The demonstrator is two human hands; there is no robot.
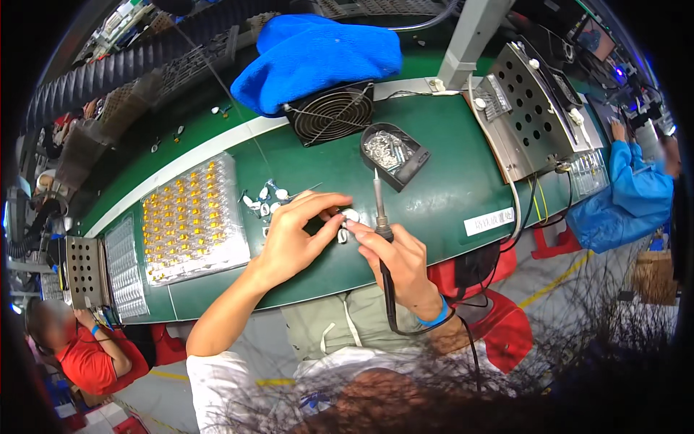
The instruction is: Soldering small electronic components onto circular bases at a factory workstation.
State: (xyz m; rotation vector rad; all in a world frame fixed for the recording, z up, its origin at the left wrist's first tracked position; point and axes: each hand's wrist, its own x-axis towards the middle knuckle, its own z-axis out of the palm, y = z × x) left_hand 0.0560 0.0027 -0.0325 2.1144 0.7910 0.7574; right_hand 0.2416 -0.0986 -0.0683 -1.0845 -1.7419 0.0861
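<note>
Green-topped and crowded, the bench (452, 134) curves across a workshop floor, with a bulky blue cloth (318, 58) draped over a square black fan (332, 114) at its far side. Midway along the near edge, a tiny round white piece (351, 215) sits between the hands, just above the bench. The left hand (296, 235) has its thumb and forefinger pinched in at the piece; the right hand (400, 259) has its fingers curled round a slim soldering iron with a pale metal tip and dark handle (382, 224), tip pointing away, its thumb also reaching the piece. Left of them lie loose white-and-dark parts (281, 194) and a clear plastic tray of yellow pieces (217, 266); beyond stands a black scoop-shaped bin (414, 165) of small metal bits. The piece looks light, stiff and easily dropped, so its rim seems the place to hold, while the iron should be gripped only by its handle. Fingertips hide much of the piece, its underside cannot be seen, and whether any wire joins it is too small to tell
</note>
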